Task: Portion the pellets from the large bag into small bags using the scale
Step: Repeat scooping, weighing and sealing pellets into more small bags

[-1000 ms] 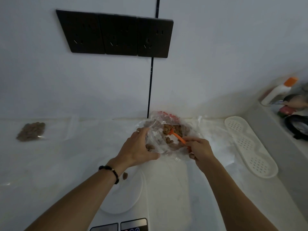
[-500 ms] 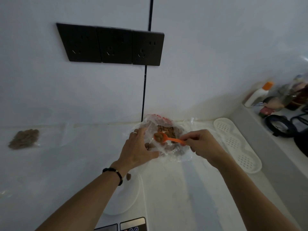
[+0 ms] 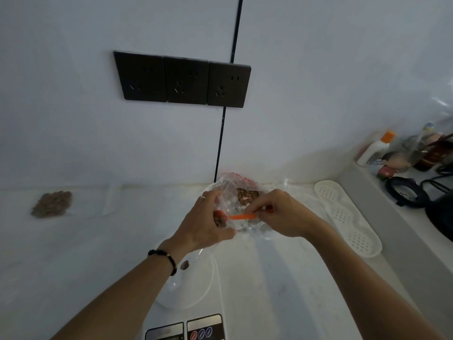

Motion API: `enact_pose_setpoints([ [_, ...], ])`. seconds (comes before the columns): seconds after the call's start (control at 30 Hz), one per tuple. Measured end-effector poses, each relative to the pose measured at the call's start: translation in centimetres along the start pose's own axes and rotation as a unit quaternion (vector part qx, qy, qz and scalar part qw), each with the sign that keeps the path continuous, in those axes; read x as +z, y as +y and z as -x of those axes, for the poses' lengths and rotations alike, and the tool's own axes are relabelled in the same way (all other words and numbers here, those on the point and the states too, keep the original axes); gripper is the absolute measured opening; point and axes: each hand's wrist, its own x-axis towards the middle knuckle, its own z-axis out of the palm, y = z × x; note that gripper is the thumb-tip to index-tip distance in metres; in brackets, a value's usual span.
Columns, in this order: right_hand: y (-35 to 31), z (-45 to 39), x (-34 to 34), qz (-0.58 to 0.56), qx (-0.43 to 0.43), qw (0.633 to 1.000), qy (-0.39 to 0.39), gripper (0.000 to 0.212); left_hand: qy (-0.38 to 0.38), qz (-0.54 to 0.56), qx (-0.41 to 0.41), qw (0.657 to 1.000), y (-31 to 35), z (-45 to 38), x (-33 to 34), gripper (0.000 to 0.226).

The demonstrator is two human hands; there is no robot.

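1. The right hand [image 3: 284, 214] pinches the handle of an orange spoon [image 3: 241, 216], which lies level and points left; its bowl holds brown pellets [image 3: 219, 220].
2. The left hand [image 3: 203, 222] has its fingers curled around the near-left edge of the large clear bag [image 3: 241, 192], gripping the plastic beside the spoon's bowl.
3. The large bag sits on the white counter [image 3: 98, 241] against the far wall, with more pellets visible inside.
4. A white scale [image 3: 196, 285] lies near the person, below the left wrist; a single pellet [image 3: 184, 265] rests on its round platform.
5. A small filled bag [image 3: 52, 204] lies far left, well apart.
6. A white perforated tray [image 3: 348, 217] lies to the right.
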Motion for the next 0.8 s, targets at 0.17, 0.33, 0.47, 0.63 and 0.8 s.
enact_pose_setpoints([
  [0.17, 0.6, 0.7, -0.4, -0.012, 0.011, 0.995, 0.104, 0.033, 0.006, 0.001, 0.009, 1.0, 0.0, 0.4, -0.7, 0.089],
  [0.33, 0.5, 1.6, -0.4, 0.043, -0.002, 0.992, 0.121, 0.034, 0.007, 0.004, 0.001, 1.0, 0.5, 0.4, -0.4, 0.094],
  [0.47, 0.7, 2.3, -0.7, 0.076, -0.002, 0.984, 0.164, 0.031, 0.011, -0.015, -0.008, 1.0, 0.8, 0.2, -0.2, 0.092],
  [0.63, 3.6, 1.9, -0.8, -0.013, 0.085, 0.959, 0.271, 0.024, 0.001, -0.031, -0.013, 0.999, 0.5, -0.2, 0.4, 0.101],
  [0.8, 7.5, -0.2, 1.6, 0.029, 0.184, 0.959, 0.213, 0.032, -0.025, -0.055, -0.039, 0.997, -0.2, -0.9, 1.0, 0.093],
])
